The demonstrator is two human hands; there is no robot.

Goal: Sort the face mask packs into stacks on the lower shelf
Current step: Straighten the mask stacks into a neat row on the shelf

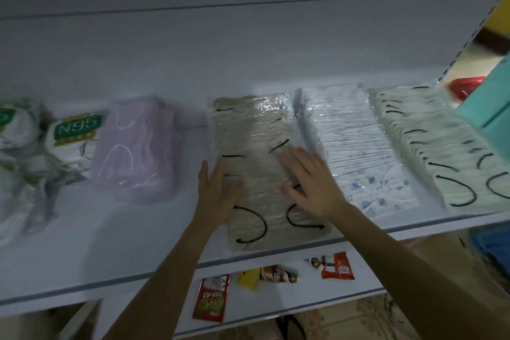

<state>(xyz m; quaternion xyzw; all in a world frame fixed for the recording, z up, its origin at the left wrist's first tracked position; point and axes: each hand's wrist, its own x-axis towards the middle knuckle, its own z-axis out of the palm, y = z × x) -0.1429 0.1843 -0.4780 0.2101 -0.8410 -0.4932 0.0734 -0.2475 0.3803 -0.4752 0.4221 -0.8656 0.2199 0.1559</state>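
pack: beige mask pack lies right under both hands, long axis running away from the person
left hand: flat, fingers straight, on its left edge
right hand: flat on top, right side

Lilac mask pack beside beige pack with black loops; white blue-speckled pack; green-lettered N95 bags.

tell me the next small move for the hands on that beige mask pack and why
Probably slide the beige clear-wrapped mask pack with black ear loops a little back. The left hand and the right hand both lie flat on it. Its near end almost reaches the front edge of the white shelf, while the white printed mask pack beside it sits further back.
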